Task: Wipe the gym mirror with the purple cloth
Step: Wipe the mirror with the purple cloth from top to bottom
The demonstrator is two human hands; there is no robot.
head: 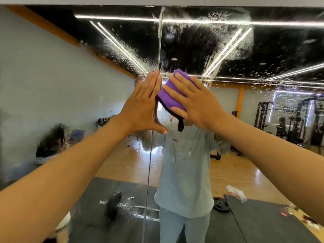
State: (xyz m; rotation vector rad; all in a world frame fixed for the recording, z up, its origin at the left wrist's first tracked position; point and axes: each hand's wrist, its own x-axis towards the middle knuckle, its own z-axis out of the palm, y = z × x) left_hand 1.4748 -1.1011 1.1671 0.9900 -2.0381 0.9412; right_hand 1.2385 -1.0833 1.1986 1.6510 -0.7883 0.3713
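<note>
Against the gym mirror [263,50], at about head height, one purple cloth [168,95] lies folded into a thick pad, bright violet with a black edge and a black loop hanging from its lower corner. One right hand [194,100] presses it flat to the glass, fingers straight and spread across the fabric. One left hand [142,106] lies flat on the glass just beside it, fingers straight and close together, thumb stretched out below the cloth. Two panes meet at a vertical seam [159,41] between the hands. Wet droplets and streaks cover the upper glass. One weight plate [221,204] shows in the reflection.
</note>
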